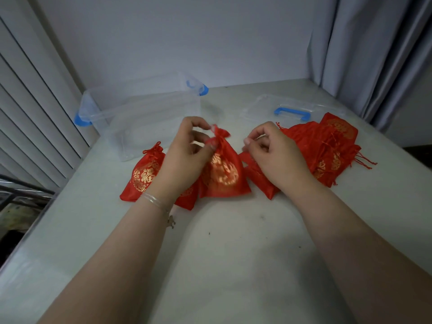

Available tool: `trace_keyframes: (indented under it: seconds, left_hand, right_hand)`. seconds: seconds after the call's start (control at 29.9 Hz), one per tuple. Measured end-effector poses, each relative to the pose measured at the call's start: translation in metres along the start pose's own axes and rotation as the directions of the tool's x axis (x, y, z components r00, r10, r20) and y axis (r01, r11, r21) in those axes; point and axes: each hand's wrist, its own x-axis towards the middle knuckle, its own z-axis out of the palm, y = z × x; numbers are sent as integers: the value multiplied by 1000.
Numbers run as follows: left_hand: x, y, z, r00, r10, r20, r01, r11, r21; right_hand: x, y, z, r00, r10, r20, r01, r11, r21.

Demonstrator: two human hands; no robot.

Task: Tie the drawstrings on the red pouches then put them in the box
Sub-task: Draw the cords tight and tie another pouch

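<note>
The left hand (187, 157) is curled over the neck of a red pouch (222, 174) at the middle of the tabletop (233, 242). Its thumb and forefinger pinch the gathered top, where the fabric bunches into a small ruffle. That pouch lies with its gold-printed face up and its bottom toward the person. A thin bracelet (156, 201) circles the left wrist.

The right hand (273, 155) hovers just beside it, fingers curled inward with thumb and forefinger tips close together as if nipping something fine; whether a drawstring runs between them is too blurred to tell. Under this hand lies another red pouch (257, 176), flat and partly hidden.

To the left, partly under the left forearm, a tied pouch (143, 176) rests on the tabletop with its cord looped at the top, and a further pouch (187, 198) peeks out below the wrist. To the right a heap of pouches (332, 148) lies overlapping, cords trailing off its right edge.

Behind the left hand stands the clear plastic box (145, 113) with blue clips, open at the top; no pouches show inside it. Its clear lid (292, 108), with a blue handle, lies flat behind the heap, well apart from the box.
</note>
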Motion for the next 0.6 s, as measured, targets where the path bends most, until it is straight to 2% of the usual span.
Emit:
trace_keyframes:
  seconds: [0.03, 0.1, 0.17, 0.23, 0.27, 0.33, 0.37, 0.43, 0.53, 0.6]
  left_hand:
    - [3, -3, -3, 989, 1, -147, 2, 1000, 21]
    - [10, -13, -14, 923, -6, -386, 41, 996, 83]
    - [17, -29, -28, 867, -17, -497, 99, 985, 141]
    - [20, -46, -37, 869, -37, -493, 174, 957, 234]
    - [19, -53, -38, 879, -27, -476, 212, 916, 340]
    - [16, -62, -34, 898, 48, -436, 243, 773, 586]
    - [15, -64, -32, 904, 103, -414, 226, 707, 670]
    - [14, -59, -27, 909, 204, -364, 159, 638, 753]
    - [12, -48, -19, 904, 325, -277, 31, 596, 802]
    - [10, -41, -11, 910, 356, -211, -48, 596, 801]
  right_hand:
    - [2, 2, -3, 999, 15, -36, -19, 995, -99]
    - [5, 7, -10, 996, 42, -73, -64, 942, -331]
    - [7, 12, -16, 994, 95, -50, -107, 850, -516]
    - [7, 13, -18, 983, 182, -9, -146, 758, -635]
    - [7, 13, -17, 977, 211, 12, -148, 724, -674]
    - [6, 13, -15, 971, 235, 36, -141, 693, -707]
    - [6, 13, -14, 970, 238, 44, -139, 696, -704]
    - [6, 11, -15, 965, 254, 59, -149, 723, -675]
    - [5, 9, -16, 944, 303, 128, -143, 727, -671]
    - [4, 10, -15, 930, 318, 185, -115, 729, -674]
